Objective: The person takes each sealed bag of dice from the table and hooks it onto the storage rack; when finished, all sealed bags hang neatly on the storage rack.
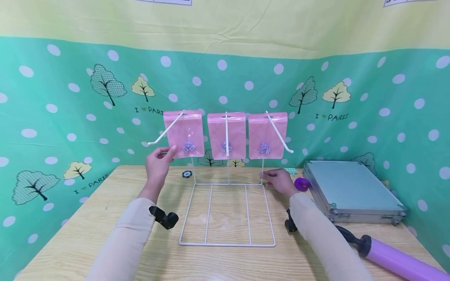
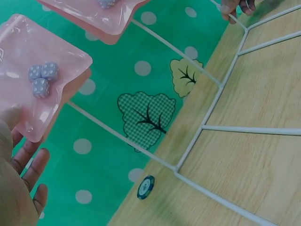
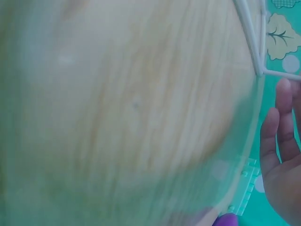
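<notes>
Three pink zip bags hang side by side on the prongs of a white wire display rack [image 1: 228, 245], each showing purple-grey dotted dice. At the lower left corner of the left bag [image 1: 183, 130], my left hand [image 1: 157, 166] pinches the plastic, thumb in front and fingers partly behind. Three dice [image 2: 41, 77] show through that bag in the left wrist view. My right hand [image 1: 279, 180] holds the right upright of the rack near its base between thumb and fingers. The middle bag [image 1: 214, 132] and the right bag [image 1: 254, 132] hang untouched.
A poker chip [image 1: 187, 174] lies behind the rack's left side. To the right are a purple object [image 1: 301, 184], a silver case [image 1: 353, 187] and a purple hand pump [image 1: 404, 257]. A green patterned cloth [image 1: 246, 86] hangs behind the wooden table [image 1: 105, 234].
</notes>
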The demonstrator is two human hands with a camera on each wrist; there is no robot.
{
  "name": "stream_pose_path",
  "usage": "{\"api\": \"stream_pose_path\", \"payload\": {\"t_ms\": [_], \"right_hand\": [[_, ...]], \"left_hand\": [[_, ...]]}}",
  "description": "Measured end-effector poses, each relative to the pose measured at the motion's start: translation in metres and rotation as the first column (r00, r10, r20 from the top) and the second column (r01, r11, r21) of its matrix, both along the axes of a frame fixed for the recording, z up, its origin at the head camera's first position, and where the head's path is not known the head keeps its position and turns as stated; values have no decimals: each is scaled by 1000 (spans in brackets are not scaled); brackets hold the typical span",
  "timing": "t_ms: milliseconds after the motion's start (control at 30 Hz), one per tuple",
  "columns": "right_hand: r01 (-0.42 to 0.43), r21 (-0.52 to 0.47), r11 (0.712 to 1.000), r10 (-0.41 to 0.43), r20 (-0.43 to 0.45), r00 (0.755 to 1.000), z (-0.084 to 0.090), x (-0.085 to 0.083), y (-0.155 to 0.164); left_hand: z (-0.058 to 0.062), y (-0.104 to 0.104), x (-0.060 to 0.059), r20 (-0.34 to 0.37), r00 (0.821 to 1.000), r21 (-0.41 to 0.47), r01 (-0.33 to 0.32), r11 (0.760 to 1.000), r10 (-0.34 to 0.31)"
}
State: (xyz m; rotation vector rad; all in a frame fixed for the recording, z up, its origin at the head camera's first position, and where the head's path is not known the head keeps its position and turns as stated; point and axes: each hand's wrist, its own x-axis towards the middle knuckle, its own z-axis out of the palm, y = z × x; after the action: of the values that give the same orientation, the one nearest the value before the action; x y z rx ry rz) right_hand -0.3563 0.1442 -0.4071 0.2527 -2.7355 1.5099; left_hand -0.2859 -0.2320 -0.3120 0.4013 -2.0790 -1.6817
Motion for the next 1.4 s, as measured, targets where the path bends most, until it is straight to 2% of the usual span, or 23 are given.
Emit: {"api": "stream_pose_path", "payload": {"t_ms": [300, 600, 767, 967, 1100, 1300, 1400], "right_hand": [[-36, 160, 987, 41, -27, 999, 6, 5, 13], [-69, 283, 957, 81, -30, 996, 27, 11, 39], [-51, 348, 936, 76, -59, 995, 38, 15, 48], [8, 397, 918, 25, -76, 997, 51, 23, 55], [21, 434, 901, 37, -124, 992, 57, 29, 59], [72, 500, 863, 49, -226, 973, 65, 43, 65], [90, 516, 852, 50, -251, 967, 67, 47, 67]], "left_hand": [[-3, -2, 1, 8, 1000, -26, 20, 999, -20], [4, -7, 4, 67, 997, -61, 49, 997, -45], [7, -10, 6, 97, 994, -101, 63, 993, -53], [7, -12, 9, 126, 990, -157, 84, 984, -65], [8, -11, 13, 145, 986, -220, 114, 969, -83], [9, -10, 21, 167, 979, -361, 170, 917, -115], [11, -11, 23, 183, 976, -388, 185, 903, -121]]}}
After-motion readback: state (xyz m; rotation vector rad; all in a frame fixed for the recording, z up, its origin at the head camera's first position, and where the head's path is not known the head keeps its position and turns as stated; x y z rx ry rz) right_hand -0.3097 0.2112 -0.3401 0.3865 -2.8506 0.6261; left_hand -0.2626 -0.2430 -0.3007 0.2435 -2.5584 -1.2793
